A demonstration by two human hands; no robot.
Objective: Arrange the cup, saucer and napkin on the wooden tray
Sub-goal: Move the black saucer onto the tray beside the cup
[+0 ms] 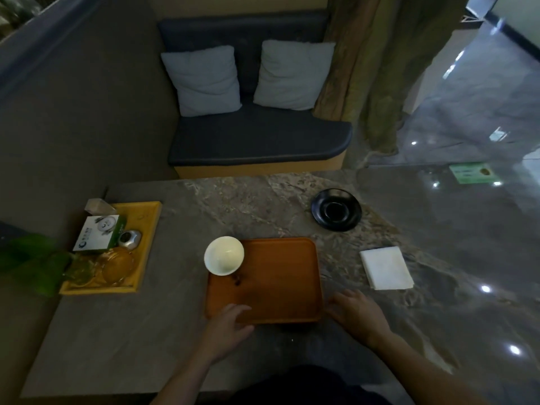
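Wooden tray (280, 276) sits centre-table, left hand (228, 325) and right hand (355, 312) spread open at its near corners, gripping nothing. Saucer (336, 210) beyond-right, napkin (386, 267) right, both off it. Cup (224, 255) overlaps its far-left corner, perhaps partly on. Nearly everything remains.

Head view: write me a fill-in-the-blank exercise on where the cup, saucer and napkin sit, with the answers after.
1. The white cup sits at the far-left corner of the ____ tray.
2. The black saucer lies on the marble table, ____ the tray.
3. The folded napkin lies to the ____ of the tray.
4. The left hand and right hand rest at the tray's ____ edge.

Answers: wooden; off; right; near
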